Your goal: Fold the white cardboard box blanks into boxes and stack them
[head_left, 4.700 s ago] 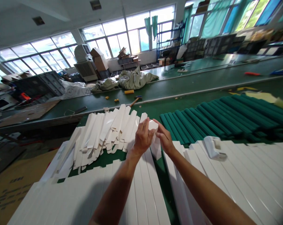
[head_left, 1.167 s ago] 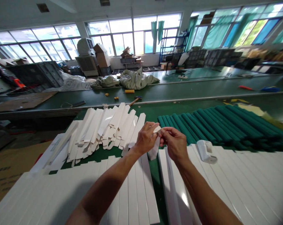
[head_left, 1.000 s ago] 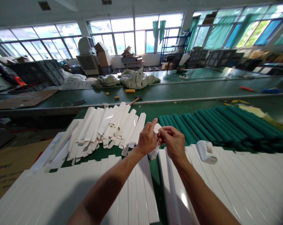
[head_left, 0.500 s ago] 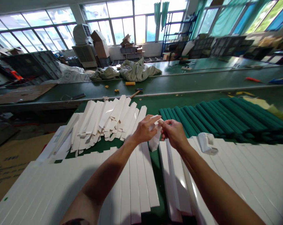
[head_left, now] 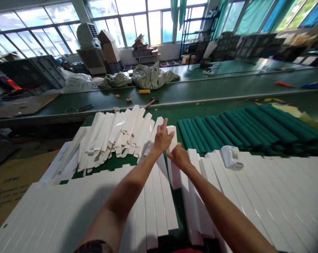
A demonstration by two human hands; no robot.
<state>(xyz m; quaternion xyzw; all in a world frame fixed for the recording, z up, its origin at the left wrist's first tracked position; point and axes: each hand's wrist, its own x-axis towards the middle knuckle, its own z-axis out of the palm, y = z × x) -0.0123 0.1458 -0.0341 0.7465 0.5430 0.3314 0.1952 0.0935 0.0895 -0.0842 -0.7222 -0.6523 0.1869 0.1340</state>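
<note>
a left hand [head_left: 163, 138] spreads free while a right hand [head_left: 179, 157] curls, grip unclear, at a white box [head_left: 174, 177] inside the near edge of the green table [head_left: 172, 110].

The narrow white box [head_left: 174, 175] between the hands seems to be made of thin card, and its faces are finished smooth, with a slight gloss. On the right row of white boxes [head_left: 275, 189] pale streaks of light are reflected. In the pile of flat cartons [head_left: 119, 130] shiny and duller paper surfaces are mixed. The green rolls [head_left: 243, 130] are seen as matt and ribbed. By the dispenser [head_left: 231, 159] smooth white plastic is suggested; by the crumpled sheet [head_left: 148, 77], dull cloth.
</note>
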